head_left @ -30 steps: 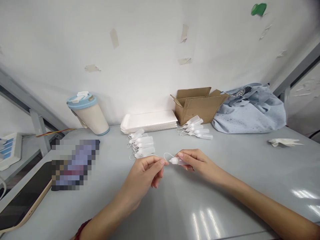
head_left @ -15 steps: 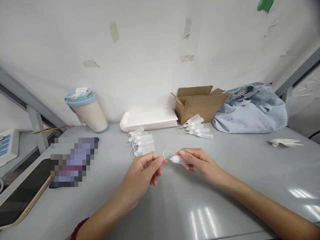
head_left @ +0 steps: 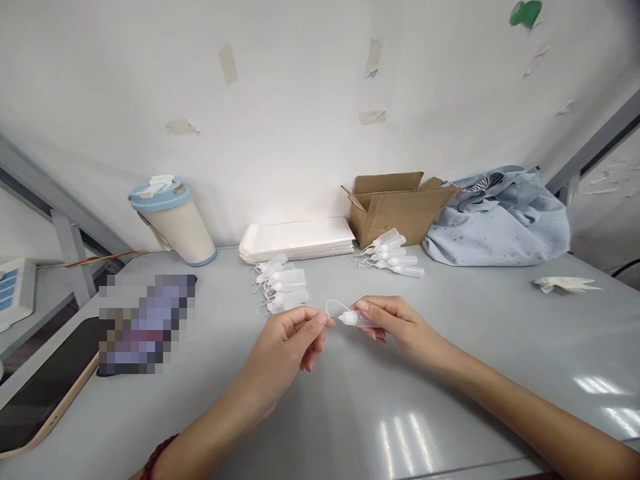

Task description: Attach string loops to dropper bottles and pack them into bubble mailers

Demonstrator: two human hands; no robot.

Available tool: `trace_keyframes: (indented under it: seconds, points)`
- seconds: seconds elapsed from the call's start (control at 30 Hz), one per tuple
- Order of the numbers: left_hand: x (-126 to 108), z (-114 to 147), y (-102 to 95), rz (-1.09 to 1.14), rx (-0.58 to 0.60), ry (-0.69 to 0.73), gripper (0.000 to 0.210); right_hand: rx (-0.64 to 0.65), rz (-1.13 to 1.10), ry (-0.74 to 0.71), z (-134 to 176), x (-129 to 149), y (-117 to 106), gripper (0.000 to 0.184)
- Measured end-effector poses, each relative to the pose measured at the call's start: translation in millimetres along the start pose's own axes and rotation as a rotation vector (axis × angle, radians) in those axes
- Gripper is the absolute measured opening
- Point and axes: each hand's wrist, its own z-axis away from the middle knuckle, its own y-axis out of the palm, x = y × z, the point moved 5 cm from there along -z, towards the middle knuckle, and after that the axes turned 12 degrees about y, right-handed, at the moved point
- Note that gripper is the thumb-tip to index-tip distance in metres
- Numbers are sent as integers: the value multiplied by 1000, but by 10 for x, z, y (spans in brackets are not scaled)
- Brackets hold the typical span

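A small translucent squeeze bottle (head_left: pixel 365 319) with a white conical nozzle lies on its side in my right hand (head_left: pixel 393 317), its nozzle pointing left. My right thumb and fingers are closed round its body. From its neck a thin white cap strap (head_left: pixel 339 302) arches over to my left hand (head_left: pixel 295 333). There my thumb and forefinger pinch the strap's end; any cap on it is mostly hidden by the fingertips. A short gap separates the nozzle from those fingertips. Beyond my left hand lies a group of similar bottles (head_left: pixel 287 283), several of them with looped straps.
More strapped bottles (head_left: pixel 400 257) lie before an open cardboard box (head_left: pixel 400 217). White padded envelopes (head_left: pixel 300 241) are stacked by the wall. A tumbler (head_left: pixel 177 223) and phones (head_left: pixel 50 383) stand or lie left; a fabric bag (head_left: pixel 500 227) and crumpled tissue (head_left: pixel 567 285) are right.
Both hands keep the same grip and nearly the same place. The view has shifted very slightly; nothing was let go or picked up.
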Motion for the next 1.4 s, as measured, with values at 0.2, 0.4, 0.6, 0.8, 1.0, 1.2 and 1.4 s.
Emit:
trace_keyframes:
  seconds: [0.2, 0.4, 0.6, 0.8, 1.0, 1.2, 1.4]
  points:
    - [9, 0, -6, -13, -1, 6, 27, 0, -5, -13, 8, -6, 8, 41]
    - [8, -17, -13, -11, 4, 20, 31, 12, 1, 13, 17, -18, 20, 40]
    - [13, 8, -34, -17, -1, 11, 32, -9, 8, 8, 18, -10, 8, 41]
    - [-2, 11, -20, -6, 10, 2, 29, -3, 12, 14, 16, -2, 17, 42]
    - [-8, -9, -20, -4, 13, 5, 28, -29, -2, 16, 19, 10, 12, 42]
    - [-3, 1, -12, -4, 9, -5, 28, 2, -1, 16, 16, 2, 21, 42]
    - [-7, 0, -13, -2, 5, -4, 30, 11, 4, 32, 18, -22, 26, 43]
